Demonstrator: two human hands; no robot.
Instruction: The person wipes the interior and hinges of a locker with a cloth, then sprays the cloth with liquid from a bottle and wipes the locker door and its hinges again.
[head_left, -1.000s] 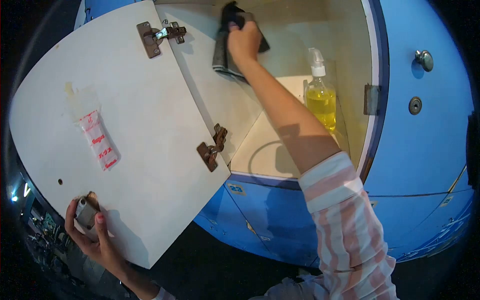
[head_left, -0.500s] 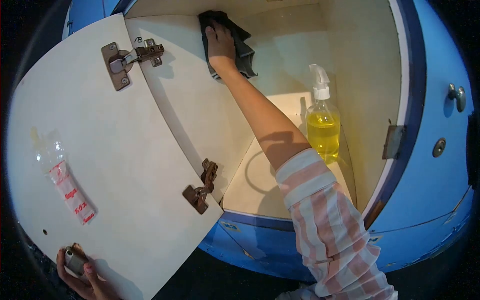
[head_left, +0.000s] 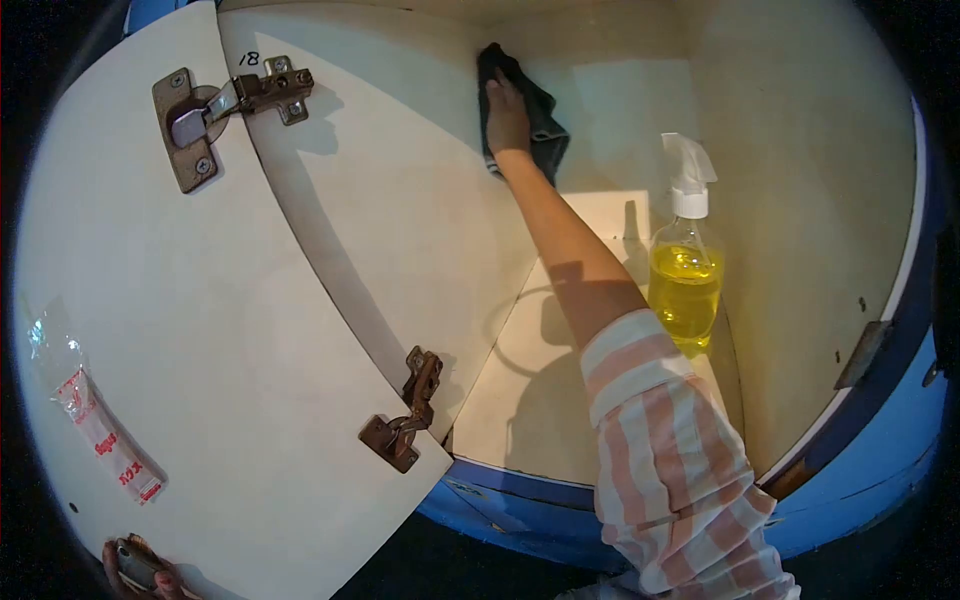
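Note:
Inside the cabinet, my right hand (head_left: 508,118) presses a dark grey cloth (head_left: 548,130) against the left inner wall, close to the back corner. Its fingers lie over the cloth, and part of the cloth hangs down to the right. My left hand (head_left: 172,584) is at the bottom left, partly cut off by the frame edge. Thumb and fingers sit on both sides of a small metal lock (head_left: 139,564) at the edge of the open white cabinet door (head_left: 250,380). A clear spray bottle (head_left: 686,285) with yellow liquid stands upright on the cabinet floor, right of my forearm.
Two metal hinges, an upper one (head_left: 190,128) and a lower one (head_left: 400,425), join the door to the cabinet wall. A clear plastic packet with red print (head_left: 108,440) is stuck to the door. A metal plate (head_left: 864,355) sits on the right side wall.
My right hand has slid the cloth along the wall, deeper toward the back corner. The view has moved closer to the cabinet. My left hand stays at the door's lock.

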